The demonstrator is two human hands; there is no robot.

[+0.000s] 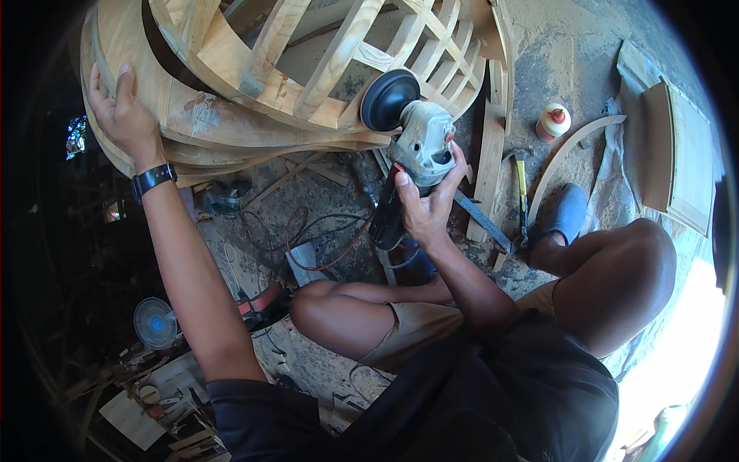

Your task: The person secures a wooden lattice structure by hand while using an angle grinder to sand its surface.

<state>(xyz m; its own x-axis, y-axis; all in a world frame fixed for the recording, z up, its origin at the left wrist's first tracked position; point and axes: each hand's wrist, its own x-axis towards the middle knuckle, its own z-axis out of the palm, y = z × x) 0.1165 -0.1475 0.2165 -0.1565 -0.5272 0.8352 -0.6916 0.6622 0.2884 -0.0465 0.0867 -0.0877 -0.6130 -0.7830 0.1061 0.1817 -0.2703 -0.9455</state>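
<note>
A large curved wooden frame with slatted ribs fills the upper part of the view. On its bent outer band at the left lies my left hand, fingers stretched out against the wood. My right hand is wrapped round an angle grinder with a grey head and a dark body. The grinder carries a round black pad, close to the frame's lower slats. Whether the pad touches the wood, I cannot tell.
Right of the frame are a glue bottle, a curved wood strip, a hammer and a metal ruler. Cables trail across the floor below the frame. A small fan stands at lower left, beside wood scraps.
</note>
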